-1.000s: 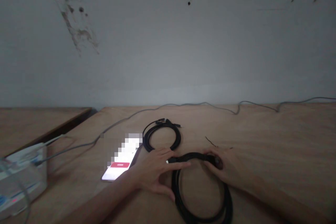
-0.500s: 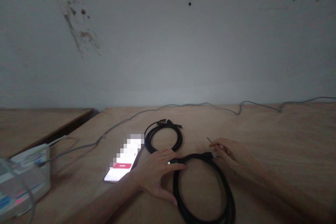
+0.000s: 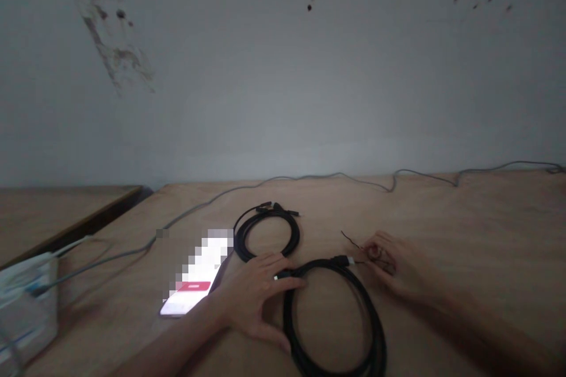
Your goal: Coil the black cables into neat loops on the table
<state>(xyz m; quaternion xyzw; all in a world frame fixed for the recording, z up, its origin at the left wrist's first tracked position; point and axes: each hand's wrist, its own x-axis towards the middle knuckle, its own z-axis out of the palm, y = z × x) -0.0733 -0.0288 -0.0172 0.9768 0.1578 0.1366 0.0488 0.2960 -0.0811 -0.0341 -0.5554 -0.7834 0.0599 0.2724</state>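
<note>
Seen from the head camera, two hands work on a wooden surface (image 3: 464,218), and there are two coiled black cables, one phone, one white box and one long gray cable. The left hand (image 3: 256,297) lies with its fingers spread apart over the near coiled cable (image 3: 288,324), its grip open and resting beside a white-tipped plug (image 3: 276,277). The right hand (image 3: 387,262) has its fingers curled together, its grip closed on a thin dark wire (image 3: 351,240), just beside the near coil's other plug (image 3: 349,260). A second ago that hand pressed on the coil; now it is off it. The far coiled cable (image 3: 242,237) lies just beyond the left hand, beside the phone (image 3: 179,308), whose screen is pixelated apart from a red band, so nothing can be read. The gray cable (image 3: 283,177) runs along the back to the white box (image 3: 26,306).
</note>
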